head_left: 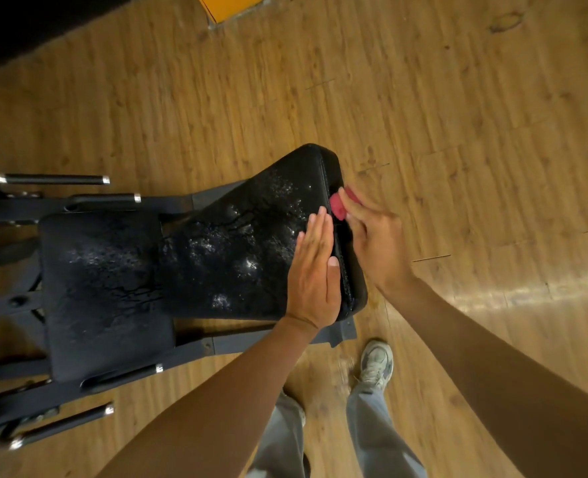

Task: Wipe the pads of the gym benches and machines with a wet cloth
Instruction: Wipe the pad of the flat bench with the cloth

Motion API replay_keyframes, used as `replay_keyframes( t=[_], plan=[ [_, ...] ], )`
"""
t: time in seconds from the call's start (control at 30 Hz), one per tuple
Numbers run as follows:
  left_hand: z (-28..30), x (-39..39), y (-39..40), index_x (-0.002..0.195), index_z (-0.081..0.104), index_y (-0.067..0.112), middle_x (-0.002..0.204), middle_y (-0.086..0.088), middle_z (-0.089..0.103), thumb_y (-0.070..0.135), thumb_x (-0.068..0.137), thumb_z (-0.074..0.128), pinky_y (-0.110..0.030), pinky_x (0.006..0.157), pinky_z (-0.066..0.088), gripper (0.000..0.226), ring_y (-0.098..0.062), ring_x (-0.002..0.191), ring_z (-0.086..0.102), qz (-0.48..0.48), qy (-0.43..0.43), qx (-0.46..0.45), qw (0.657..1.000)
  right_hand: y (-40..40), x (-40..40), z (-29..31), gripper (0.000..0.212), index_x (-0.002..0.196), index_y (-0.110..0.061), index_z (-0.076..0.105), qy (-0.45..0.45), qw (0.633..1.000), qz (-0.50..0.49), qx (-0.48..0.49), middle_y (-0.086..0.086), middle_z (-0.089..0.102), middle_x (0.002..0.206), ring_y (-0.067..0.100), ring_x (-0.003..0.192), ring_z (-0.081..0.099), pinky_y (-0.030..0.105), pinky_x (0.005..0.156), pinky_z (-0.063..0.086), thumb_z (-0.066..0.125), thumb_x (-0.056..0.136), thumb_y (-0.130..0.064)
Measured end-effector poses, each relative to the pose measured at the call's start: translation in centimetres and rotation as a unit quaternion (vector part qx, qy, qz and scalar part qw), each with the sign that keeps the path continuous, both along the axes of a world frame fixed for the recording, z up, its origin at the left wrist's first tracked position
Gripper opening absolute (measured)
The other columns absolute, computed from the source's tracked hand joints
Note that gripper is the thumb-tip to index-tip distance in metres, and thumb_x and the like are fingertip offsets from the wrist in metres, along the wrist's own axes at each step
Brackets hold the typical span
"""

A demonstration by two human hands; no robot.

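— Where now?
— On the side edge of the back pad (247, 243), along the stitched seam. Red cloth (337, 205) pinched in the right hand (377, 243), pressed to that edge.
— And the left hand (315, 270)?
— Flat on the pad top, fingers straight, holding nothing, just steadying.
— Best way?
— Probably long strokes down the seam, firm pressure. Then the seat pad (106, 291).

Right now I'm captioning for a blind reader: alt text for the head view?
A right hand presses a pink cloth against the side edge of a black back pad, while the left hand lies flat on top. A seat pad adjoins it, above a wood floor.
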State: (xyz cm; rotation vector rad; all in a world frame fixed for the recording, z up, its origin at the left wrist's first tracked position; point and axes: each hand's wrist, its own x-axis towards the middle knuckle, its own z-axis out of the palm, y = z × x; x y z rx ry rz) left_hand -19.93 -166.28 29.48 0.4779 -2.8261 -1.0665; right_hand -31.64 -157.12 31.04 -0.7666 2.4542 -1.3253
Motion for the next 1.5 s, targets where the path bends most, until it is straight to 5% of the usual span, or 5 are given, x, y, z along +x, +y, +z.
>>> replay_keyframes(
  t=[0.63, 0.93, 1.03, 1.2, 1.5],
  plan=[
    [-0.4, 0.0, -0.1, 0.161, 0.015, 0.006, 0.171, -0.004, 0.014, 0.023, 0.104, 0.021, -0.045, 0.129, 0.010, 0.059, -0.020, 0.159, 0.010, 0.012, 0.001, 0.007, 1.000, -3.2, -1.6, 0.3, 0.040, 0.136, -0.009, 0.063, -0.008, 0.998, -0.043, -0.042, 0.006, 0.051, 0.150, 0.018, 0.137, 0.053, 0.028, 0.113, 0.044, 0.055, 0.100, 0.004],
    [-0.2, 0.0, -0.1, 0.161, 0.018, 0.005, 0.171, -0.004, 0.015, 0.023, 0.104, 0.021, -0.042, 0.129, 0.009, 0.059, -0.021, 0.159, 0.011, 0.012, 0.000, 0.008, 1.000, -2.1, -2.0, 0.9, 0.042, 0.137, -0.007, 0.062, 0.006, 0.999, -0.011, -0.041, 0.004, 0.053, 0.146, -0.011, 0.107, 0.050, -0.003, 0.089, 0.040, 0.057, 0.097, 0.007],
    [-0.3, 0.0, -0.2, 0.161, 0.018, 0.005, 0.171, -0.005, 0.016, 0.023, 0.105, 0.020, -0.044, 0.129, 0.011, 0.059, -0.021, 0.159, 0.011, 0.013, -0.003, 0.008, 1.000, -0.3, 0.8, 0.4, 0.038, 0.136, -0.010, 0.064, -0.001, 0.999, -0.023, -0.038, 0.003, 0.057, 0.145, 0.006, 0.118, 0.065, 0.019, 0.097, 0.054, 0.057, 0.100, 0.000],
    [-0.2, 0.0, -0.1, 0.161, 0.017, 0.006, 0.171, -0.006, 0.016, 0.022, 0.105, 0.020, -0.042, 0.129, 0.010, 0.059, -0.021, 0.159, 0.011, 0.017, 0.000, 0.004, 1.000, -5.6, -4.9, 0.1, 0.032, 0.129, -0.007, 0.067, -0.039, 0.994, -0.091, -0.053, 0.015, 0.061, 0.139, 0.006, 0.120, 0.061, -0.001, 0.099, 0.037, 0.055, 0.101, 0.001],
    [-0.3, 0.0, 0.0, 0.161, 0.016, 0.005, 0.171, -0.006, 0.014, 0.023, 0.105, 0.019, -0.044, 0.129, 0.009, 0.059, -0.020, 0.159, 0.010, 0.013, 0.007, 0.001, 1.000, 1.3, 3.4, -2.1, 0.043, 0.139, -0.007, 0.061, 0.033, 0.999, -0.043, -0.005, 0.010, 0.056, 0.147, 0.019, 0.133, 0.057, 0.034, 0.107, 0.052, 0.060, 0.097, 0.005]
  ],
)
